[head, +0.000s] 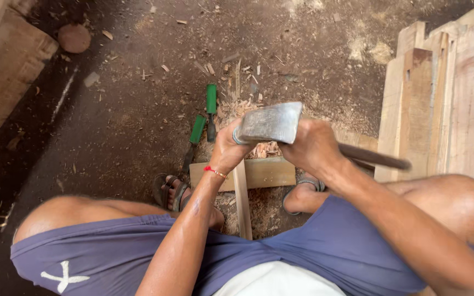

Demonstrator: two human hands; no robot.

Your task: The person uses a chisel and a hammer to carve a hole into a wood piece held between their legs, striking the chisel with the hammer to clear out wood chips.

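My right hand (315, 145) is wrapped tight around the neck of the hatchet (272, 122), its broad metal head just above the work and its dark handle running off to the right, while my left hand (227, 149) is curled around the top of the thin wooden strip (242, 197) standing upright on the flat block (261, 172) between my sandalled feet. To do this well, I judge I should keep the strip steady and the blows short, with my left fingers clear of the blade.

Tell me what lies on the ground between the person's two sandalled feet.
In the head view, a flat wooden block lies across between the feet, with a thin wooden strip standing on it, amid wood chips.
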